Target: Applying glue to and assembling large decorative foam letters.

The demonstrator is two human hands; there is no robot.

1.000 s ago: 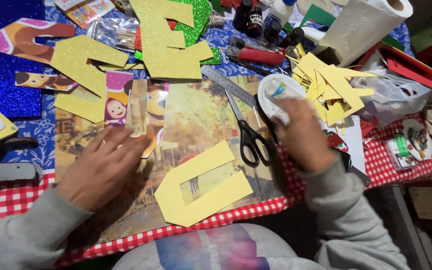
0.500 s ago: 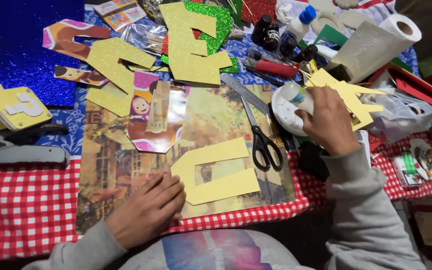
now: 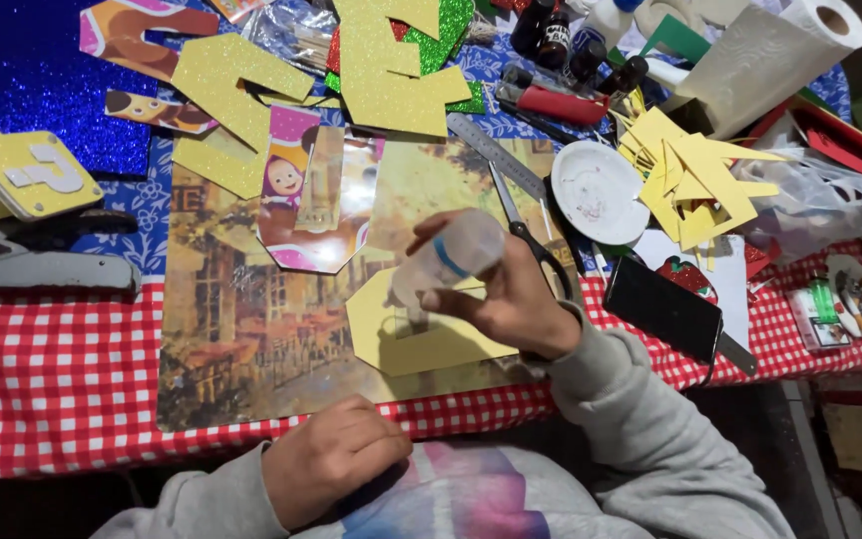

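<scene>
My right hand (image 3: 511,299) grips a small translucent glue bottle (image 3: 451,255) with a blue band, tilted with its tip down over a yellow foam letter (image 3: 421,334). The letter lies flat on a printed picture board (image 3: 241,319) on the table. My left hand (image 3: 336,464) rests near the table's front edge, against my body, fingers curled and holding nothing that I can see. Black-handled scissors (image 3: 526,235) lie just behind my right hand.
Yellow and green glitter foam letters (image 3: 391,70) lie at the back, yellow scraps (image 3: 690,175) and a white lid (image 3: 599,190) at the right. A paper towel roll (image 3: 770,55), small bottles (image 3: 561,40), a black phone (image 3: 662,307), a blue glitter sheet (image 3: 22,80) and a stapler (image 3: 32,265) surround the board.
My right hand came back from the white lid at the right with the glue bottle and now holds it over the yellow letter. My left hand slid off the board toward my body.
</scene>
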